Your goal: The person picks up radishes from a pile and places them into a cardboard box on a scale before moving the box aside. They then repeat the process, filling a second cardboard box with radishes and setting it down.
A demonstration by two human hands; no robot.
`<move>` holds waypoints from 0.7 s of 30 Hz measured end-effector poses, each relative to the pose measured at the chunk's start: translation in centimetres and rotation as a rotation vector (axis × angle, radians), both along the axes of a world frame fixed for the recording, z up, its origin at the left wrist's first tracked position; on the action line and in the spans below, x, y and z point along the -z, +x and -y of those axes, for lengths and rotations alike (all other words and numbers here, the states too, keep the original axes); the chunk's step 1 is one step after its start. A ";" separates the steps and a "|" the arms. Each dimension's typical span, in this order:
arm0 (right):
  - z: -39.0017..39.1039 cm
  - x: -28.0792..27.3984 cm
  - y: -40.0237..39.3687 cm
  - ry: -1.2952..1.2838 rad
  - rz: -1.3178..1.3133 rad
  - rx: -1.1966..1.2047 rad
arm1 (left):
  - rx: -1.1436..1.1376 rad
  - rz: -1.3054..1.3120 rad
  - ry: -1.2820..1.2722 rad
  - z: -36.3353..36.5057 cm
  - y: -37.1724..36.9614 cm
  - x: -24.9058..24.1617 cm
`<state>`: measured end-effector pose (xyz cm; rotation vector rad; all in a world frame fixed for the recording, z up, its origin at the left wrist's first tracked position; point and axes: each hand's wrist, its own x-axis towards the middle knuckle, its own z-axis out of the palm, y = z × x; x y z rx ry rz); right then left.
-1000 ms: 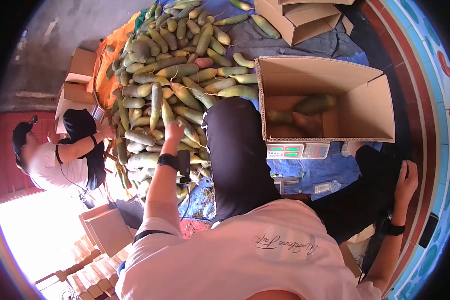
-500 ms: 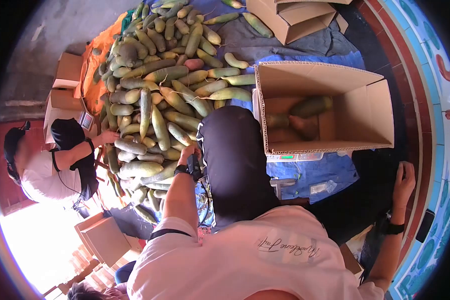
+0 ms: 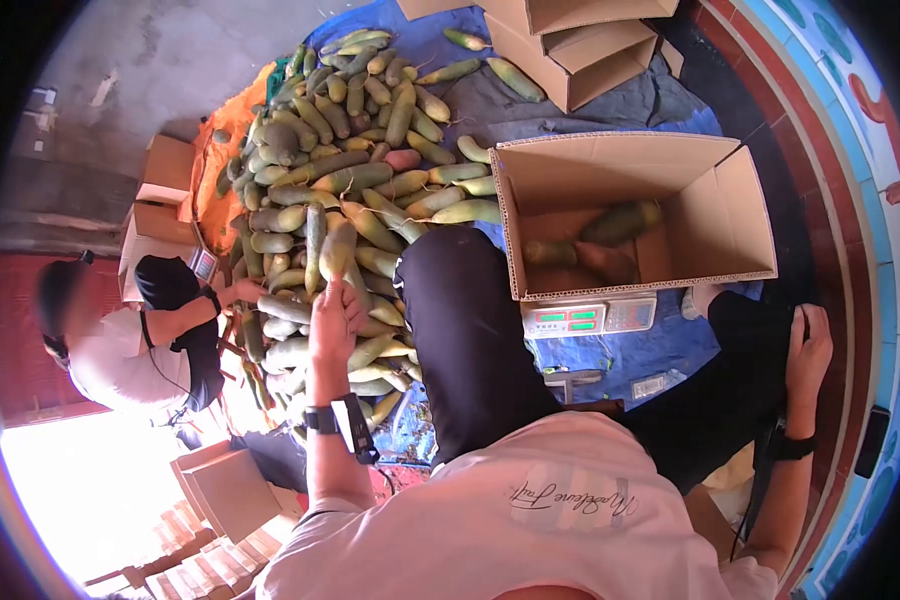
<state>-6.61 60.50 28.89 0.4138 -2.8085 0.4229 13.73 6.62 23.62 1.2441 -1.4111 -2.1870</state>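
My left hand (image 3: 334, 325) is closed round the lower end of a green radish (image 3: 338, 250), which stands up above the heap of long green radishes (image 3: 370, 180). My right hand (image 3: 810, 350) rests at my right knee, fingers over the dark trousers, with nothing seen in it. An open cardboard box (image 3: 640, 165) sits on a digital scale (image 3: 590, 316) with lit green displays. Inside it lie a dark green radish (image 3: 625, 222), a second green one (image 3: 550, 253) and a reddish one (image 3: 607, 262).
At the left, a co-worker (image 3: 135, 350) crouches with one hand at the heap's edge. Open cardboard boxes (image 3: 580, 50) lie at the top; others (image 3: 235, 490) stand at the lower left. A blue tarp (image 3: 670, 345) covers the floor. A tiled edge (image 3: 855, 250) runs along the right.
My left hand has lifted from the heap's near side and now holds a radish upright. The view has shifted slightly, showing more of the scale. My right hand stays at the knee.
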 end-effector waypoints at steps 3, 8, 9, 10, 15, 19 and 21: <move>-0.2 0.1 0.0 -0.028 -0.025 0.003 | 0.161 -0.065 -0.177 -2.3 -1.3 -5.6; -0.2 -0.2 0.4 -0.111 -0.050 -0.015 | 0.490 -0.038 -0.565 -6.0 -5.1 -10.9; -0.3 -0.3 0.4 -0.113 -0.054 -0.001 | 0.552 -0.025 -0.559 -6.6 -6.1 -11.5; -0.4 -0.2 0.5 -0.130 -0.068 -0.007 | 0.598 0.031 -0.675 -7.7 -7.3 -12.3; -1.0 -0.3 1.0 -0.196 -0.085 0.017 | 1.020 -0.017 -0.708 -11.5 -13.0 -11.5; -1.5 -0.3 1.1 -0.200 -0.100 0.026 | 1.266 -0.037 -0.534 -14.8 -17.5 -8.3; -1.5 -0.4 1.1 -0.200 -0.094 0.021 | 1.266 -0.050 -0.455 -16.3 -19.3 -6.3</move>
